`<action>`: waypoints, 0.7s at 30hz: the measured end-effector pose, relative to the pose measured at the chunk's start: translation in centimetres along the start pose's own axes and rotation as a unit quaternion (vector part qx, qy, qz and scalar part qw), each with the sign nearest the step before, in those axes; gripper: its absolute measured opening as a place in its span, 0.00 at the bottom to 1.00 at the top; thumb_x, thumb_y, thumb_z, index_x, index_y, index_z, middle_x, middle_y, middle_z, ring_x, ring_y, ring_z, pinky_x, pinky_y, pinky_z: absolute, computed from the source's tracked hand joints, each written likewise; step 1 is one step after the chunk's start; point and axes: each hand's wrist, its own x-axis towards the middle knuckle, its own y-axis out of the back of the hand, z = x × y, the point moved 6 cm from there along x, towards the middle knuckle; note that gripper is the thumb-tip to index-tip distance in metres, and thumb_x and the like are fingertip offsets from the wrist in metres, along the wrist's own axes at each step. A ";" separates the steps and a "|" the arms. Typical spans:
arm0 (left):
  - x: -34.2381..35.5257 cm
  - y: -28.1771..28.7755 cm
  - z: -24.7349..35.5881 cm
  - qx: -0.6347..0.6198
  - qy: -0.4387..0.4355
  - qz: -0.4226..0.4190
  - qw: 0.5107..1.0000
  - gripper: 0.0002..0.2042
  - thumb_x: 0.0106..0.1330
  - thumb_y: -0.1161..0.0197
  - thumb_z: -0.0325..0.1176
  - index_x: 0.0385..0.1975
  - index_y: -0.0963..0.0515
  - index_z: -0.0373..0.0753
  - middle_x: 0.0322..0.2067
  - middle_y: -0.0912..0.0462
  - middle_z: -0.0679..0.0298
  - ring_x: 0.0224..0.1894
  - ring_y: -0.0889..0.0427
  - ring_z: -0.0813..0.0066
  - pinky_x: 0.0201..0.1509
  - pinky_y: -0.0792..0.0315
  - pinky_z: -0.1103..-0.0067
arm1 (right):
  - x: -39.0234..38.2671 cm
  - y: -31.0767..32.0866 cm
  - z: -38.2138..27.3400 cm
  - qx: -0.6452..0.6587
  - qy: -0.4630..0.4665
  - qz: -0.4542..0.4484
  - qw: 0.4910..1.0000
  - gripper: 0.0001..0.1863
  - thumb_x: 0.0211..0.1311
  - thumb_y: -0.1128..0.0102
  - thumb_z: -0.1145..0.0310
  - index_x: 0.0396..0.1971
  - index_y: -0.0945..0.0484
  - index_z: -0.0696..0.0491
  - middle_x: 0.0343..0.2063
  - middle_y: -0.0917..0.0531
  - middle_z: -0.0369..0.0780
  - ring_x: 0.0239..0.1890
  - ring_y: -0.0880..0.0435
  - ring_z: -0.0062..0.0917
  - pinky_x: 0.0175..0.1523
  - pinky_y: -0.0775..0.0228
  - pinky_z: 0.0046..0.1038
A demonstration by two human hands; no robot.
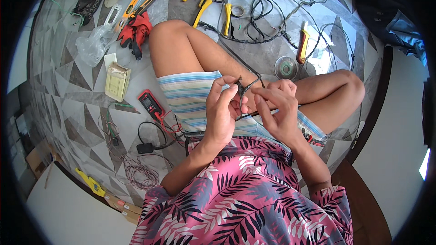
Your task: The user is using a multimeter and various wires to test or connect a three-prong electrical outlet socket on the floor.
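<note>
I sit cross-legged with both hands raised over my lap. A thin black cable [244, 90] is pinched between the thumb and fingers of my left hand [221, 111], and a dark bunched part of it shows at the fingertips. Close on its right is my right hand [279, 108], its fingers curled and its thumb and forefinger tips beside the cable. Whatever lies between those tips is too small to make out. From my hands the cable runs up over my shin [231, 59] toward a tangle of black cables [268, 7] on the floor.
Left of me lie a red multimeter [151, 104], a cream switch plate [118, 81], red-black gloves [136, 34] and a plastic bag [93, 45]. Yellow-handled pliers [228, 18] and a tape roll [237, 11] lie ahead. A red-yellow knife [303, 45] and a solder spool [286, 68] lie right.
</note>
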 end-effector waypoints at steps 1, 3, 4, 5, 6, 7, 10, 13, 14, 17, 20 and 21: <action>-0.1 0.1 -0.2 -0.008 0.008 0.018 1.000 0.09 0.75 0.43 0.32 0.51 0.30 0.41 0.30 0.21 0.65 0.27 0.24 0.79 0.35 0.25 0.79 | -0.1 -0.4 0.9 0.022 -0.076 -0.035 0.996 0.10 0.57 0.32 0.73 0.39 0.14 0.57 0.28 0.18 0.38 0.37 0.23 0.33 0.51 0.41 0.37; 0.0 0.6 -0.7 0.004 0.021 0.017 1.000 0.10 0.74 0.43 0.32 0.51 0.31 0.40 0.29 0.21 0.65 0.26 0.24 0.78 0.35 0.25 0.79 | -0.9 -1.9 2.9 0.137 -0.146 -0.040 0.979 0.13 0.58 0.31 0.72 0.43 0.14 0.59 0.31 0.15 0.42 0.39 0.21 0.35 0.51 0.38 0.37; 0.1 1.0 -1.0 0.013 0.033 0.017 0.999 0.12 0.73 0.43 0.31 0.52 0.32 0.40 0.29 0.21 0.64 0.25 0.24 0.78 0.34 0.25 0.79 | -0.6 -2.0 3.0 0.127 -0.120 -0.031 0.984 0.14 0.59 0.32 0.72 0.45 0.14 0.59 0.33 0.13 0.42 0.40 0.20 0.35 0.52 0.36 0.37; 0.1 1.3 -1.1 0.015 0.035 0.017 0.999 0.12 0.73 0.43 0.31 0.52 0.32 0.40 0.29 0.21 0.64 0.25 0.24 0.78 0.34 0.25 0.79 | -0.4 -2.1 2.9 0.115 -0.094 -0.022 0.989 0.14 0.61 0.32 0.72 0.47 0.14 0.58 0.35 0.12 0.43 0.42 0.19 0.35 0.52 0.35 0.37; 0.1 1.4 -1.5 -0.006 0.067 0.005 0.998 0.12 0.72 0.44 0.30 0.52 0.33 0.40 0.28 0.21 0.64 0.24 0.24 0.78 0.34 0.25 0.79 | -0.1 -2.3 2.8 0.116 -0.096 -0.021 0.988 0.14 0.61 0.32 0.72 0.47 0.14 0.58 0.35 0.12 0.43 0.42 0.19 0.35 0.52 0.35 0.37; 0.1 1.4 -1.8 -0.026 0.100 -0.007 0.995 0.13 0.71 0.44 0.29 0.52 0.33 0.39 0.28 0.21 0.64 0.23 0.24 0.78 0.34 0.26 0.79 | 0.2 -2.3 2.6 0.180 -0.089 0.001 0.980 0.14 0.61 0.32 0.73 0.46 0.14 0.58 0.36 0.12 0.43 0.43 0.19 0.34 0.54 0.35 0.36; 0.0 1.5 -1.9 -0.011 0.111 -0.008 0.994 0.13 0.70 0.44 0.29 0.52 0.33 0.39 0.27 0.21 0.64 0.23 0.25 0.78 0.33 0.27 0.78 | 0.8 -2.1 2.4 0.238 -0.074 -0.006 0.968 0.11 0.62 0.33 0.74 0.44 0.14 0.57 0.37 0.12 0.41 0.43 0.19 0.33 0.56 0.36 0.35; -0.3 1.2 -1.7 -0.004 0.141 0.000 0.990 0.13 0.70 0.44 0.30 0.52 0.32 0.38 0.26 0.22 0.65 0.22 0.26 0.78 0.33 0.29 0.79 | 1.0 -1.6 2.8 0.214 -0.060 -0.069 0.973 0.07 0.62 0.32 0.74 0.40 0.14 0.56 0.36 0.13 0.40 0.43 0.20 0.32 0.57 0.37 0.35; -0.2 1.5 -1.8 -0.004 0.143 0.000 0.990 0.13 0.70 0.44 0.30 0.52 0.32 0.38 0.26 0.22 0.65 0.22 0.26 0.78 0.33 0.29 0.79 | 1.0 -1.7 2.8 0.196 -0.054 -0.104 0.974 0.06 0.61 0.31 0.73 0.38 0.15 0.56 0.36 0.14 0.39 0.43 0.20 0.31 0.57 0.37 0.35; -0.1 1.6 -2.3 0.005 0.147 -0.045 0.988 0.10 0.71 0.45 0.31 0.49 0.29 0.38 0.26 0.23 0.65 0.23 0.27 0.78 0.33 0.30 0.79 | 1.3 -0.8 2.0 0.177 -0.054 -0.097 0.978 0.05 0.61 0.32 0.73 0.36 0.15 0.54 0.36 0.15 0.39 0.45 0.21 0.33 0.58 0.39 0.36; -0.7 0.0 -2.2 -0.148 0.152 -0.113 0.971 0.12 0.71 0.46 0.33 0.50 0.27 0.36 0.25 0.24 0.67 0.23 0.28 0.78 0.33 0.31 0.78 | 1.4 -0.2 0.4 0.084 -0.026 -0.080 0.993 0.04 0.58 0.33 0.72 0.33 0.17 0.54 0.36 0.17 0.39 0.48 0.23 0.35 0.57 0.43 0.38; -0.7 -0.2 -1.8 -0.158 0.145 -0.107 0.971 0.13 0.72 0.44 0.34 0.51 0.25 0.35 0.26 0.24 0.68 0.24 0.29 0.80 0.32 0.32 0.80 | 1.3 -0.4 0.5 0.083 -0.027 -0.080 0.993 0.04 0.58 0.33 0.72 0.33 0.17 0.54 0.36 0.17 0.39 0.48 0.23 0.35 0.57 0.43 0.38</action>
